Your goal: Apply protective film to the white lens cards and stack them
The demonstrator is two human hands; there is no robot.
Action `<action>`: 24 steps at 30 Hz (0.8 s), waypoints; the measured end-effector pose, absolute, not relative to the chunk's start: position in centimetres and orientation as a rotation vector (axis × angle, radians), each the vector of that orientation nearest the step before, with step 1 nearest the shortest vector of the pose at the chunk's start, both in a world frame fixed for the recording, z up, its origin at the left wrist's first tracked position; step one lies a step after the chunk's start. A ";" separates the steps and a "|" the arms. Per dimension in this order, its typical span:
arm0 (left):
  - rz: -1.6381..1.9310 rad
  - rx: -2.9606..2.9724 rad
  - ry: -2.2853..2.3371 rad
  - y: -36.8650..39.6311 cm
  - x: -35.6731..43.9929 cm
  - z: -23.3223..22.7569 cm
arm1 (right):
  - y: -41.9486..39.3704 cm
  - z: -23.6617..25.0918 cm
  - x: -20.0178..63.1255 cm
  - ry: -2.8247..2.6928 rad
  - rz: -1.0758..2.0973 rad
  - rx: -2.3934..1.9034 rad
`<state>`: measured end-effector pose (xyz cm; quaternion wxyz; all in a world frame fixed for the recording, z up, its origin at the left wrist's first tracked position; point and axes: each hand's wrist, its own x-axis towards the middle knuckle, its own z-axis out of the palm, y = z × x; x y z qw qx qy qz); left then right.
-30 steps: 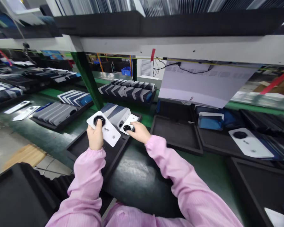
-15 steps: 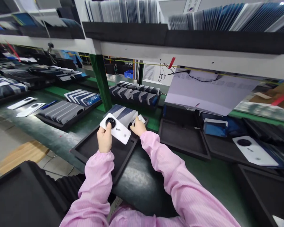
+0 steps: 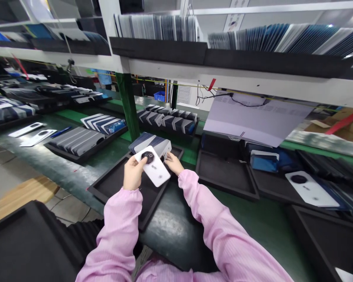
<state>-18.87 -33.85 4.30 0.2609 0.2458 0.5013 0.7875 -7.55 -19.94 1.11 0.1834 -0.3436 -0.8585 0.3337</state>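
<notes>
While the left hand (image 3: 133, 176) has drawn its white cover (image 3: 153, 167) in over the black tray (image 3: 111, 184), fingers clamped on it, the right hand (image 3: 174, 163) has pushed the second cover back among the stack (image 3: 150, 143), fingers narrow, so one piece is filed

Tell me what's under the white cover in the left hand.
Under the white cover lies the black tray; behind it stands a row of covers. The tray floor directly beneath is hidden.
</notes>
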 end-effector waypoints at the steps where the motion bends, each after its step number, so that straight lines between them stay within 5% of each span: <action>1: 2.083 0.681 1.329 -33.0 -18.3 4.0 | -19.8 1.2 -7.0 -2.412 0.962 -0.936; 13: 1.999 0.900 1.826 -29.9 -17.9 2.0 | -14.6 8.0 -1.9 -2.569 0.617 -0.680; 24: 1.008 1.190 2.248 -28.5 -18.5 -1.4 | -15.6 2.6 -9.1 -2.627 0.486 -0.800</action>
